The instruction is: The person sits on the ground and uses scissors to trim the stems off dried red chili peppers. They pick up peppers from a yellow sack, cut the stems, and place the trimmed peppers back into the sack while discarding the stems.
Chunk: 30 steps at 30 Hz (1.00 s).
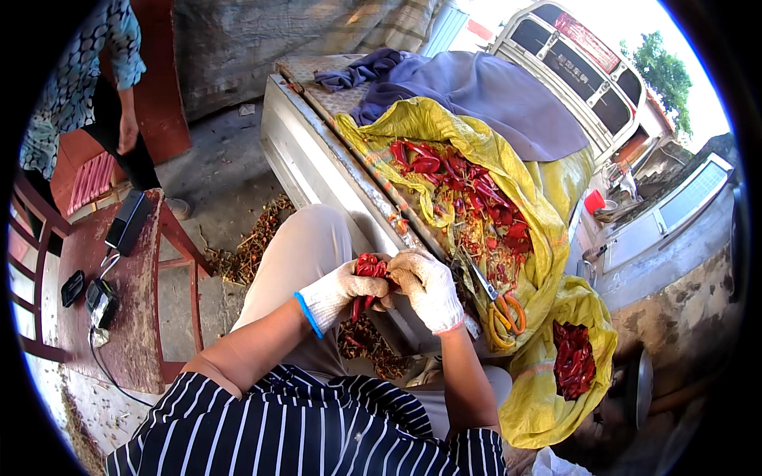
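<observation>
Both my hands wear pale knitted work gloves and meet above my lap, beside the truck bed's edge. My left hand [348, 293] is closed around several dried red chili peppers [370, 266]; one hangs below the fingers. Bent fingers of my right hand [424, 287] touch the right end of this bunch, and what lies between them is hidden. Just right of that hand, scissors [506, 318] with orange and yellow handles lie on the bed's edge. Beyond them, more red peppers [470, 184] and loose bits spread over an opened yellow woven sack [536, 238].
A second yellow sack [524, 410] with red peppers stands at right. The truck's metal side panel [309, 143] borders my knee. Stems and scraps [256, 244] litter the floor. At left, a worn wooden chair [119, 333] holds black devices and a cable; a person [89, 83] stands behind.
</observation>
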Each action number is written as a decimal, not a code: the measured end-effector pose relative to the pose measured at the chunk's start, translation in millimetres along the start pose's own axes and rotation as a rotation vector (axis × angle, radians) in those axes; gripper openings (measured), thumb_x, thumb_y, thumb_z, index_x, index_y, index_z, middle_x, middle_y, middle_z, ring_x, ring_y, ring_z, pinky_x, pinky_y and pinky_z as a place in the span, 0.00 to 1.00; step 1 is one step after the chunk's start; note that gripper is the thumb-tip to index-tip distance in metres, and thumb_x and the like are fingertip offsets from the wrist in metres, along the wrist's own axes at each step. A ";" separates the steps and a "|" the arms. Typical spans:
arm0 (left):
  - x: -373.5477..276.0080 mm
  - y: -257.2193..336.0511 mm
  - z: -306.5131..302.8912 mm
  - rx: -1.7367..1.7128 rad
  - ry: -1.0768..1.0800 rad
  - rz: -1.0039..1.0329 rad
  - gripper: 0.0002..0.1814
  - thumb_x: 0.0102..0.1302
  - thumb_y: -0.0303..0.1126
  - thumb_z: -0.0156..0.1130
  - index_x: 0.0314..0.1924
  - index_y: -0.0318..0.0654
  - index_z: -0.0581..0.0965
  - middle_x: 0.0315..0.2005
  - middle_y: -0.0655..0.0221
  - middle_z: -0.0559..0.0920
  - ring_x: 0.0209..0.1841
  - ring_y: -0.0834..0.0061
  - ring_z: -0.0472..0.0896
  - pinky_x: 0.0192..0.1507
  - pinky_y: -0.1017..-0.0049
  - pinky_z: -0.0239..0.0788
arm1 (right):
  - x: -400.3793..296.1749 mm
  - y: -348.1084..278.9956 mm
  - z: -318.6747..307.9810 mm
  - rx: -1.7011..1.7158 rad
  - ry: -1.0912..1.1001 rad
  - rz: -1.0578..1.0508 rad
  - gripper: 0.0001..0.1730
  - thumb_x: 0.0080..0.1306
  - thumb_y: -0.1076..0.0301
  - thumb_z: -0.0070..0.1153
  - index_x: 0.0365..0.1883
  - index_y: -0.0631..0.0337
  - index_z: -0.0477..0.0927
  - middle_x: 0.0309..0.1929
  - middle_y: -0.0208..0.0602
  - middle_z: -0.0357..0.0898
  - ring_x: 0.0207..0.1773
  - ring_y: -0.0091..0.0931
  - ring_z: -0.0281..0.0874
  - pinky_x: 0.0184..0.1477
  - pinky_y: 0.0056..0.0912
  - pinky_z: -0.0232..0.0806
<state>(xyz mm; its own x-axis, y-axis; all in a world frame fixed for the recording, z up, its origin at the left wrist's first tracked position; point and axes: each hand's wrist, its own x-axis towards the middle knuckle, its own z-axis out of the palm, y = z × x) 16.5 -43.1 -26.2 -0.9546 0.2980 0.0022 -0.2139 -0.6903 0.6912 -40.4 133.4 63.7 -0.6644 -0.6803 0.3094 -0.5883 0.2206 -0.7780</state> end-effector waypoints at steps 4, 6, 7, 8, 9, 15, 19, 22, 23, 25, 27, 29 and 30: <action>-1.9 -1.8 5.7 0.023 0.080 -0.078 0.20 0.57 0.35 0.78 0.46 0.36 0.81 0.38 0.66 0.86 0.35 0.75 0.82 0.40 0.75 0.75 | -3.8 -0.3 6.7 -0.175 0.102 -0.235 0.05 0.68 0.76 0.59 0.42 0.65 0.83 0.38 0.45 0.82 0.41 0.38 0.83 0.44 0.37 0.74; 0.3 -4.6 0.9 -0.002 0.096 -0.021 0.17 0.57 0.34 0.77 0.43 0.37 0.82 0.35 0.67 0.86 0.34 0.76 0.82 0.39 0.76 0.74 | -7.0 -0.6 10.0 -0.187 0.129 -0.209 0.05 0.69 0.75 0.59 0.42 0.64 0.82 0.39 0.45 0.82 0.42 0.39 0.83 0.45 0.37 0.74; 0.5 -5.9 -0.4 0.021 0.117 -0.015 0.16 0.57 0.33 0.77 0.43 0.37 0.82 0.34 0.67 0.86 0.34 0.76 0.82 0.38 0.76 0.73 | -8.9 -0.7 12.0 -0.171 0.142 -0.176 0.05 0.69 0.75 0.59 0.42 0.64 0.82 0.39 0.45 0.82 0.42 0.39 0.83 0.45 0.38 0.74; 0.5 -7.3 -1.4 0.045 0.139 -0.010 0.16 0.57 0.32 0.77 0.43 0.37 0.82 0.34 0.67 0.85 0.33 0.76 0.82 0.37 0.76 0.73 | -10.8 -1.1 13.5 -0.116 0.152 -0.103 0.05 0.69 0.74 0.59 0.42 0.64 0.82 0.39 0.45 0.82 0.42 0.39 0.83 0.45 0.38 0.74; 1.7 -6.2 -0.2 0.068 0.155 -0.004 0.15 0.57 0.31 0.76 0.43 0.37 0.82 0.33 0.68 0.85 0.33 0.76 0.82 0.36 0.76 0.73 | -14.7 2.3 14.9 -0.023 0.156 -0.009 0.05 0.70 0.75 0.58 0.42 0.64 0.82 0.38 0.43 0.82 0.40 0.36 0.82 0.42 0.35 0.73; 1.7 -4.8 4.3 0.133 0.202 0.074 0.15 0.56 0.23 0.72 0.44 0.33 0.81 0.32 0.70 0.85 0.31 0.78 0.81 0.36 0.75 0.74 | -27.0 10.3 31.8 0.652 0.295 0.367 0.07 0.74 0.74 0.52 0.45 0.64 0.80 0.35 0.29 0.80 0.28 0.16 0.75 0.28 0.18 0.68; 0.0 -1.2 13.2 0.059 0.313 0.123 0.16 0.54 0.21 0.70 0.44 0.33 0.81 0.31 0.70 0.84 0.30 0.78 0.80 0.36 0.76 0.74 | -24.6 5.6 32.7 0.762 0.382 0.417 0.08 0.75 0.67 0.54 0.42 0.62 0.80 0.32 0.28 0.79 0.26 0.17 0.75 0.28 0.20 0.68; 1.2 -2.0 7.4 0.099 0.272 0.133 0.17 0.54 0.22 0.72 0.46 0.32 0.81 0.31 0.69 0.84 0.31 0.78 0.80 0.36 0.77 0.73 | -28.3 5.0 22.2 0.278 0.332 0.336 0.10 0.73 0.64 0.58 0.41 0.62 0.81 0.31 0.33 0.81 0.28 0.25 0.78 0.31 0.28 0.70; 2.4 -4.2 3.6 0.107 0.243 0.151 0.18 0.54 0.23 0.73 0.46 0.31 0.81 0.32 0.69 0.84 0.31 0.78 0.80 0.36 0.77 0.73 | -29.3 6.2 20.0 0.110 0.326 0.290 0.10 0.72 0.63 0.59 0.41 0.61 0.81 0.31 0.36 0.81 0.28 0.29 0.80 0.32 0.32 0.71; 4.5 -10.7 -5.6 0.147 0.167 0.206 0.20 0.55 0.24 0.74 0.48 0.31 0.80 0.34 0.68 0.85 0.33 0.78 0.81 0.38 0.77 0.74 | -28.5 -2.0 16.5 -0.136 0.261 0.184 0.10 0.71 0.63 0.60 0.40 0.61 0.82 0.32 0.40 0.82 0.32 0.33 0.81 0.36 0.36 0.72; 6.5 -16.3 -11.4 0.186 0.128 0.245 0.21 0.55 0.24 0.75 0.49 0.30 0.80 0.37 0.68 0.85 0.35 0.78 0.82 0.41 0.76 0.75 | -24.2 -15.4 14.2 -0.343 0.192 0.162 0.09 0.69 0.65 0.59 0.37 0.63 0.82 0.34 0.45 0.82 0.36 0.38 0.82 0.41 0.39 0.73; 7.5 -20.6 -13.1 0.223 0.127 0.269 0.23 0.55 0.24 0.76 0.51 0.30 0.80 0.39 0.67 0.86 0.38 0.78 0.82 0.44 0.76 0.76 | -22.1 -16.0 17.9 -0.473 0.178 0.116 0.09 0.69 0.64 0.60 0.37 0.61 0.82 0.35 0.46 0.83 0.38 0.42 0.82 0.41 0.41 0.73; 7.6 -19.9 -11.6 0.217 0.138 0.261 0.23 0.56 0.24 0.76 0.51 0.30 0.80 0.39 0.67 0.85 0.38 0.78 0.82 0.45 0.76 0.76 | -21.0 -17.4 17.3 -0.498 0.175 0.104 0.08 0.69 0.64 0.60 0.37 0.60 0.83 0.36 0.46 0.83 0.39 0.44 0.82 0.41 0.43 0.73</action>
<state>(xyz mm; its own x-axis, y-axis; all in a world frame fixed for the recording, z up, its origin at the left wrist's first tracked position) 11.0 -34.8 -48.2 -0.9934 0.0283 0.1108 0.0750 -0.5707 0.8177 -8.3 131.8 61.3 -0.7728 -0.5199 0.3640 -0.6343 0.6144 -0.4693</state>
